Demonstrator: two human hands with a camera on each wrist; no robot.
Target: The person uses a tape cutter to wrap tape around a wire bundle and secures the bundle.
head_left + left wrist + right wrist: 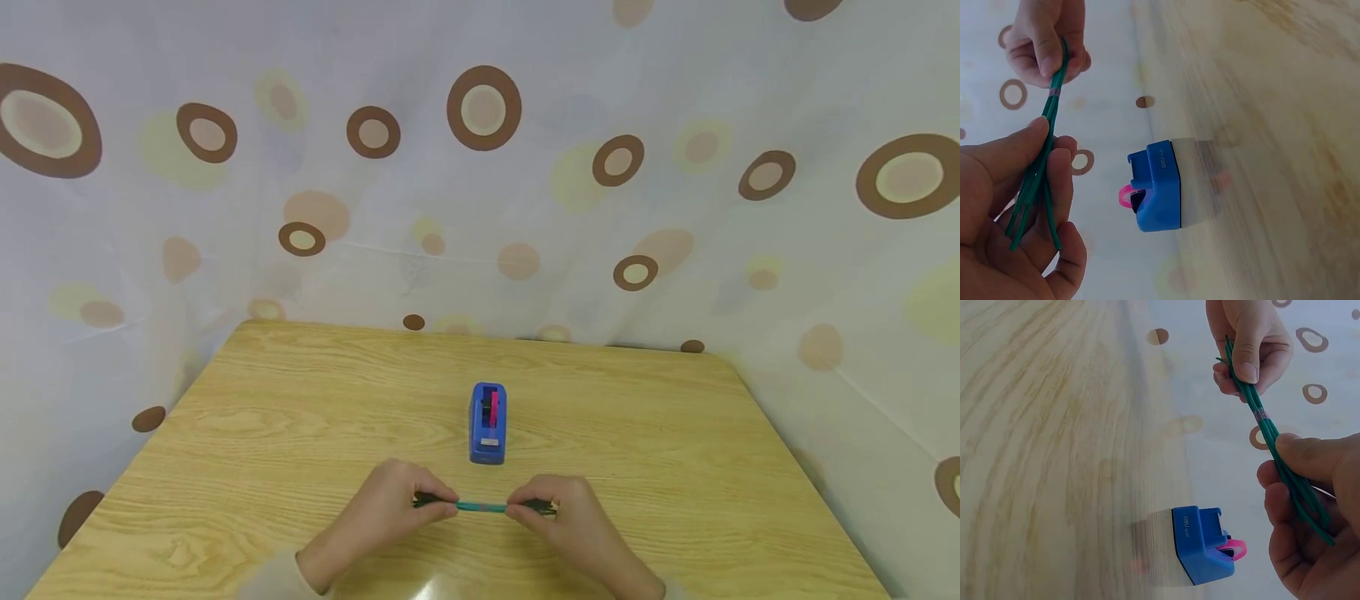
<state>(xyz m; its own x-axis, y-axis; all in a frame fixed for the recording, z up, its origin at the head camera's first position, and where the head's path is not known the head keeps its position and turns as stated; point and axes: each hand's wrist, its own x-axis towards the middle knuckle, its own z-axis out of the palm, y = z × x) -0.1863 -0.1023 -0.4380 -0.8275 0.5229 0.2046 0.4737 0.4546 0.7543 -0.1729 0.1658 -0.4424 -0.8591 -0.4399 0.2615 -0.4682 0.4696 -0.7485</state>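
Observation:
A bundle of thin green sticks (482, 507), with a band of pinkish tape (1054, 92) round its middle, is held level between both hands above the near part of the table. My left hand (395, 505) pinches one end between thumb and fingers, and the loose tips fan out over its palm in the left wrist view. The other end is pinched by my right hand (564, 518) in the same way, with strand tips (1322, 531) spreading past the thumb. Just beyond the hands stands a blue tape dispenser (487, 446) with a pink roll (494, 408) in it.
The wooden table (337, 400) has a light grain and reaches back to a pale curtain (420, 183) with brown ring and dot patterns. This cloth hangs behind the table and along both sides.

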